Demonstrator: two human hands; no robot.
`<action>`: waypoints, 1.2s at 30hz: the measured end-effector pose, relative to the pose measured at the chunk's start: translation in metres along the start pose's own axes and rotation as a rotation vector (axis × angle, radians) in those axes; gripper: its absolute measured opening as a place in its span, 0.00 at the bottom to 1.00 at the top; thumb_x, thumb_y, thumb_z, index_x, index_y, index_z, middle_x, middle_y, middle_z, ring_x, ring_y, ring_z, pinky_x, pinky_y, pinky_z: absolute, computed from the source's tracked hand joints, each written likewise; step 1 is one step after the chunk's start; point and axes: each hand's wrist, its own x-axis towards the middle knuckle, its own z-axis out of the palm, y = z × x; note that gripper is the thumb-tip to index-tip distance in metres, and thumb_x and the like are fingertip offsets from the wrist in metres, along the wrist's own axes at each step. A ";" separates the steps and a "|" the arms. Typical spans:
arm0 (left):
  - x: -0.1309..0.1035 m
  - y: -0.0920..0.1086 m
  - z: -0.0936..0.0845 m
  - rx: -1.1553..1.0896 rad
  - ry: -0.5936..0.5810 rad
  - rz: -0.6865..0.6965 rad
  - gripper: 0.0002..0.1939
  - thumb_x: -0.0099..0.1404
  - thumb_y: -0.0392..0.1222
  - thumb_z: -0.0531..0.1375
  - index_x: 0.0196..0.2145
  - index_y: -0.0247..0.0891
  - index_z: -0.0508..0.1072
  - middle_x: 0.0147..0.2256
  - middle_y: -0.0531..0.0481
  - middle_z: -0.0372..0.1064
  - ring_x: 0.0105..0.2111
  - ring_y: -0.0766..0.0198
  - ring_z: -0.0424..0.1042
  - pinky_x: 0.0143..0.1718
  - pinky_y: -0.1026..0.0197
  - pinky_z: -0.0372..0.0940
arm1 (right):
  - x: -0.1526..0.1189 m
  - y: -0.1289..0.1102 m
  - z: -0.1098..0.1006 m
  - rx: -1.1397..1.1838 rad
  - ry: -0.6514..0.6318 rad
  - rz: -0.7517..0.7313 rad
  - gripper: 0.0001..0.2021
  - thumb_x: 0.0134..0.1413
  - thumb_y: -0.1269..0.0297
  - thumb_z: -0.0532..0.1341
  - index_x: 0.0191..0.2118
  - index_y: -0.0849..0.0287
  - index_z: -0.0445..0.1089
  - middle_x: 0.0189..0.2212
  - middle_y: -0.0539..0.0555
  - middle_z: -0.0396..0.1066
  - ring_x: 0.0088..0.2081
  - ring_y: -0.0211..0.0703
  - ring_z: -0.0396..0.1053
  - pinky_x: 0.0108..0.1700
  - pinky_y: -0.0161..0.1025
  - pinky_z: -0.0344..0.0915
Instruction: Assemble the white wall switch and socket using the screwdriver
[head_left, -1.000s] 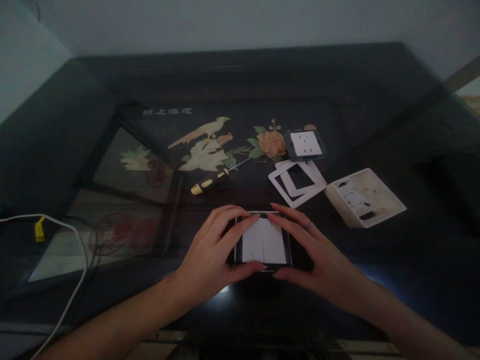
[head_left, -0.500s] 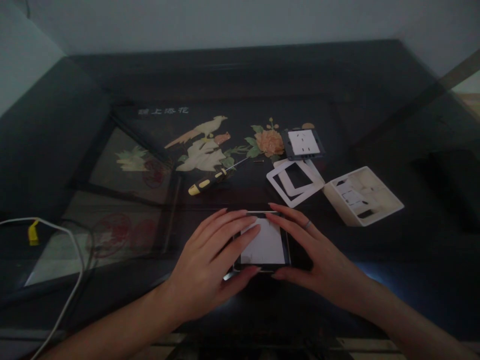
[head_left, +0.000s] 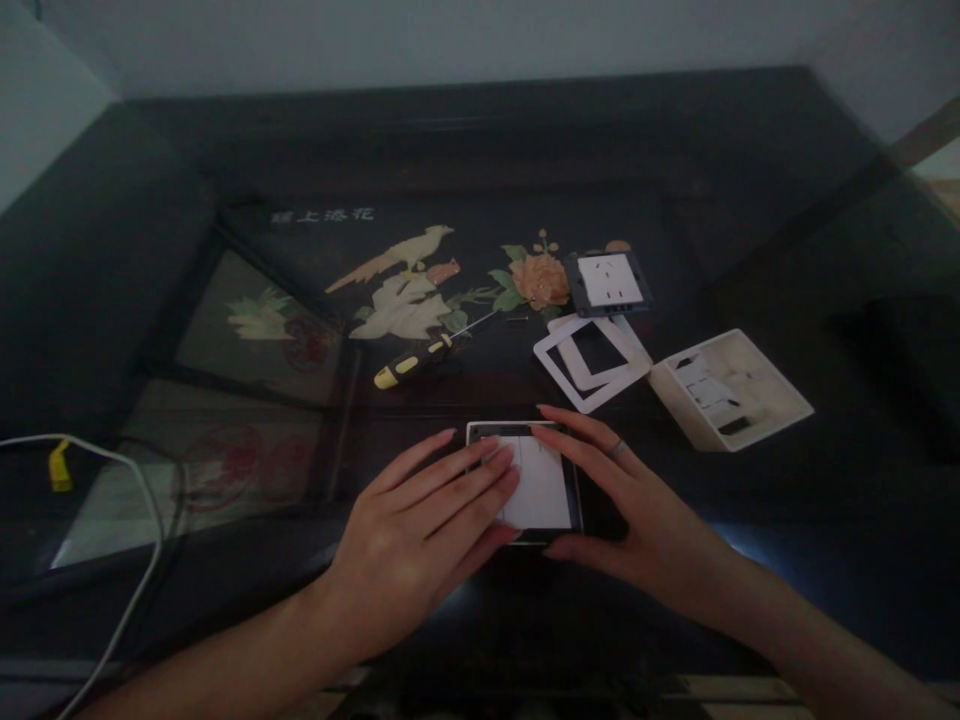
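A square switch module (head_left: 544, 490) with a white face and dark rim lies near the table's front edge, in a thin white border. My left hand (head_left: 427, 520) rests on its left part, fingers stretched out over the white face. On the right side, my right hand (head_left: 600, 480) grips the module, with fingertips at its top edge and the thumb by its lower right corner. The module's left edge is partly hidden under my left fingers.
A yellow and black screwdriver (head_left: 412, 364) lies beyond my left hand, near a small screw (head_left: 517, 322). White frames (head_left: 555, 375), a socket module (head_left: 611, 282) and an open white box (head_left: 705, 435) sit farther right. A white cable (head_left: 146, 570) runs at left.
My left hand has slid slightly down and left, its fingers now flatter over the module's face. The module's top left corner has come into view. My right hand has stayed in place.
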 end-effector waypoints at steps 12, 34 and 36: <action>-0.001 0.002 0.001 -0.006 -0.016 -0.016 0.12 0.71 0.37 0.57 0.50 0.33 0.74 0.49 0.45 0.77 0.50 0.57 0.77 0.58 0.47 0.68 | 0.001 0.001 -0.001 0.014 0.008 -0.017 0.38 0.54 0.52 0.66 0.67 0.49 0.51 0.68 0.61 0.51 0.67 0.56 0.54 0.64 0.56 0.60; -0.002 -0.008 0.012 -0.386 -0.105 -0.350 0.25 0.66 0.41 0.60 0.60 0.39 0.64 0.62 0.37 0.62 0.61 0.50 0.65 0.60 0.44 0.65 | 0.001 -0.002 0.004 0.025 0.106 -0.006 0.28 0.60 0.53 0.61 0.64 0.49 0.58 0.67 0.59 0.53 0.66 0.55 0.56 0.62 0.56 0.62; -0.003 -0.008 0.013 -0.394 -0.103 -0.359 0.26 0.66 0.41 0.61 0.61 0.39 0.64 0.62 0.38 0.62 0.61 0.51 0.64 0.60 0.44 0.64 | 0.001 -0.003 0.005 0.006 0.119 -0.037 0.28 0.61 0.54 0.61 0.64 0.52 0.59 0.67 0.61 0.54 0.65 0.54 0.57 0.62 0.56 0.62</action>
